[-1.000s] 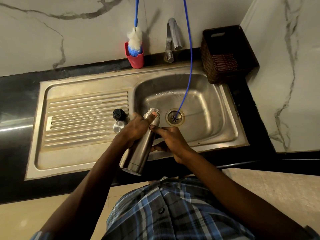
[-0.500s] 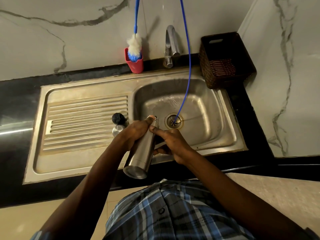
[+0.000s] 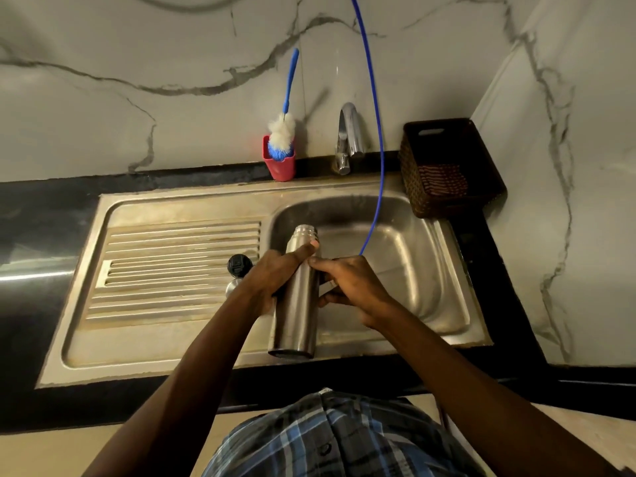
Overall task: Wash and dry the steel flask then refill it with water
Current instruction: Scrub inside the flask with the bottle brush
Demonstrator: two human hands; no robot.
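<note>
While over sink [image 3: 430,287] | both hands grip flask [image 3: 296,318] | left hand [image 3: 272,280], right hand [image 3: 351,284]

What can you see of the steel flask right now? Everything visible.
The steel flask is a brushed-metal cylinder with a tapered shoulder and threaded neck, uncapped. It is held tilted over the sink basin, mouth pointing away toward the tap, base toward the person. The left hand grips its upper body with the thumb across the shoulder; the right hand holds its other side.
</note>
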